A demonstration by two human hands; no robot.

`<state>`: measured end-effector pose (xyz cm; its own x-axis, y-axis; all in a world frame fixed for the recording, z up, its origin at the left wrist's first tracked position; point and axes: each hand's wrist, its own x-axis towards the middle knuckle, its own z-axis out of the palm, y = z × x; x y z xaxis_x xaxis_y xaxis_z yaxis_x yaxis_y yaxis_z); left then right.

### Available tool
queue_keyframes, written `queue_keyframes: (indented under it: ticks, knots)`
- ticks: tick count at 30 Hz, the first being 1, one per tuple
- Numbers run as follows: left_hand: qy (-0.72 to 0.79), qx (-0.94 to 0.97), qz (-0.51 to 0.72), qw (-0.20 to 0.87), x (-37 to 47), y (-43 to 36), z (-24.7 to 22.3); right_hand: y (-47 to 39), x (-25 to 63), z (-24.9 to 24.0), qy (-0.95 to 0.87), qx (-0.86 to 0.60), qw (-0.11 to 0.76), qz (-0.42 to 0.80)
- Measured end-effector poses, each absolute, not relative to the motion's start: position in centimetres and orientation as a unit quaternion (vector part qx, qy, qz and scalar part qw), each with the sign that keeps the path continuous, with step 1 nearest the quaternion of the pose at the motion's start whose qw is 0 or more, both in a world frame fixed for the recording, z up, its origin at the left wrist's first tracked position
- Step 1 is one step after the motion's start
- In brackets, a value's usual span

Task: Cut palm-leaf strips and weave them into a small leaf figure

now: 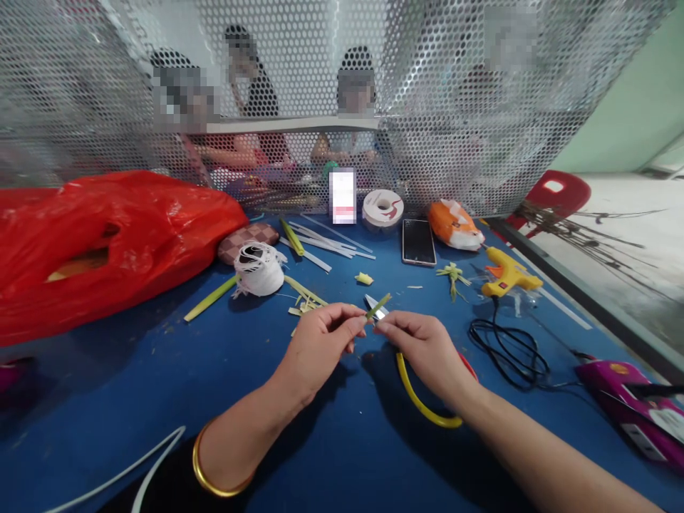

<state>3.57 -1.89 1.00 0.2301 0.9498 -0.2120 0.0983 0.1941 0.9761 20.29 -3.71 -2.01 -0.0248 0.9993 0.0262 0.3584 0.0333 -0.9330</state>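
My left hand (327, 335) is closed, thumb and finger pinching a short green leaf strip (380, 305) that points up and to the right. Close beside it, my right hand (425, 345) has its thumb and forefinger pressed together near the strip's lower end. Whether anything sits in that pinch is hidden. Beneath the right hand is a pair of scissors (432, 419) with yellow and red handles, its blades showing just behind the strip. A small yellow-green folded piece (364, 278) lies beyond the hands, and leaf scraps (306, 306) are scattered to the left.
A red plastic bag (154, 221) fills the left. White string (260, 271), white strips (331, 242), a ribbon spool (382, 208) and a dark phone (418, 242) are at the back. A yellow glue gun (510, 274) and its cord lie right. People sit behind a perforated screen (299, 64).
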Motion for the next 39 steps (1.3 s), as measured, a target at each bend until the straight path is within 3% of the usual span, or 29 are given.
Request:
queue_keyframes:
  ticks: [8, 11, 15, 20, 24, 28, 33, 39]
  knots:
    - [0.552, 0.594, 0.368, 0.456, 3.4, -1.6, 1.0, -5.5, 19.8, -1.3, -0.831, -0.481, 0.275, -0.056]
    - [0.544, 0.639, 0.344, 0.422, 3.3, -1.6, 0.6, -5.8, 19.9, -1.0, -0.849, -0.440, 0.264, -0.130]
    - [0.494, 0.716, 0.295, 0.395, 3.1, -1.8, 0.3, -5.6, 20.5, -0.7, -0.829, -0.468, 0.301, -0.053]
    - [0.450, 0.755, 0.229, 0.419, 3.1, -2.0, 0.7, -4.3, 21.4, -0.4, -0.734, -0.519, 0.383, 0.215]
    - [0.434, 0.733, 0.221, 0.475, 3.2, -2.0, 1.3, -3.4, 21.7, 0.0, -0.592, -0.559, 0.394, 0.426]
    - [0.424, 0.694, 0.269, 0.516, 3.2, -1.9, 1.6, -3.2, 21.0, 0.1, -0.492, -0.534, 0.417, 0.546]
    - [0.464, 0.664, 0.333, 0.482, 3.1, -1.8, 1.1, -3.9, 19.6, -1.2, -0.511, -0.523, 0.457, 0.507]
    - [0.496, 0.657, 0.362, 0.437, 3.2, -1.6, 0.4, -5.6, 19.3, -1.8, -0.705, -0.491, 0.438, 0.263]
